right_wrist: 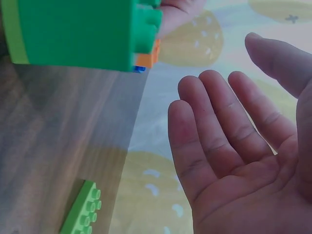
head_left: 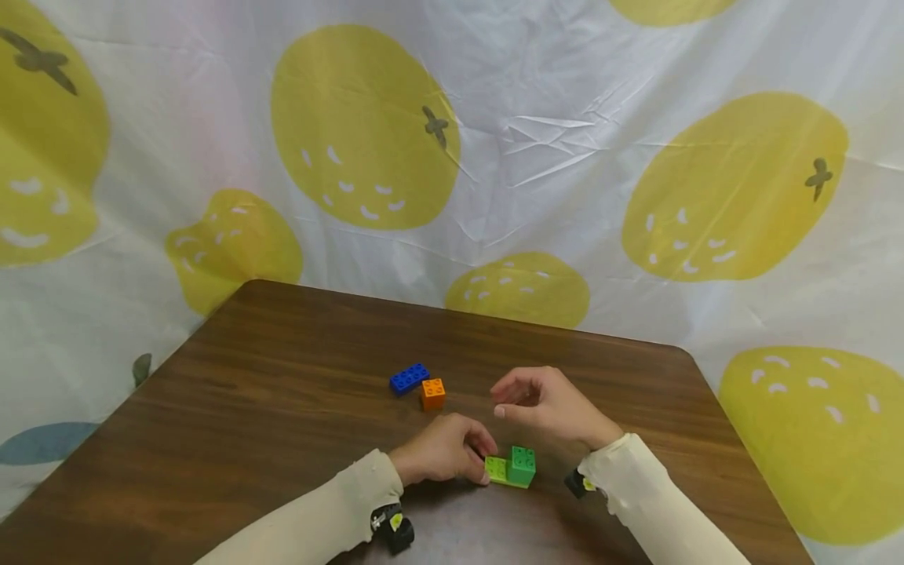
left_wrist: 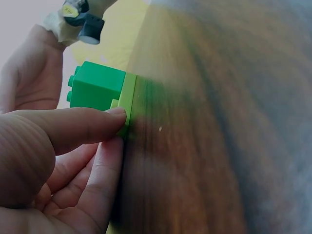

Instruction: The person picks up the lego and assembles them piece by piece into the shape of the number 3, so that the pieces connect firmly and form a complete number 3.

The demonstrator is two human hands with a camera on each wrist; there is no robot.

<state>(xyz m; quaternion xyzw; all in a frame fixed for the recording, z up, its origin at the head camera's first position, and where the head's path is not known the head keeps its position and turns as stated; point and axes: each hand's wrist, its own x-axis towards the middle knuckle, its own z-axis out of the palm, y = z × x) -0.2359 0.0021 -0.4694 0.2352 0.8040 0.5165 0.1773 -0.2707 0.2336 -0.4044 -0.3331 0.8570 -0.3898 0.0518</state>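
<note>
My left hand [head_left: 443, 451] pinches the end of a flat lime-green toy brick [head_left: 497, 469] between thumb and fingers, low at the wooden table. On that flat brick's other end stands a taller green brick [head_left: 522, 466], its studs upward. The left wrist view shows the thumb pressed by the flat brick's edge [left_wrist: 127, 92]. My right hand [head_left: 554, 404] hovers above and beyond the two joined bricks, holding nothing. Its fingers [right_wrist: 224, 122] are loosely extended, with the thumb apart, in the right wrist view.
A blue brick [head_left: 410, 379] and an orange brick [head_left: 433, 394] lie close together beyond my left hand. Another light-green studded brick [right_wrist: 82, 210] rests on the table in the right wrist view. A fruit-patterned curtain [head_left: 530, 196] hangs behind the table [head_left: 233, 408].
</note>
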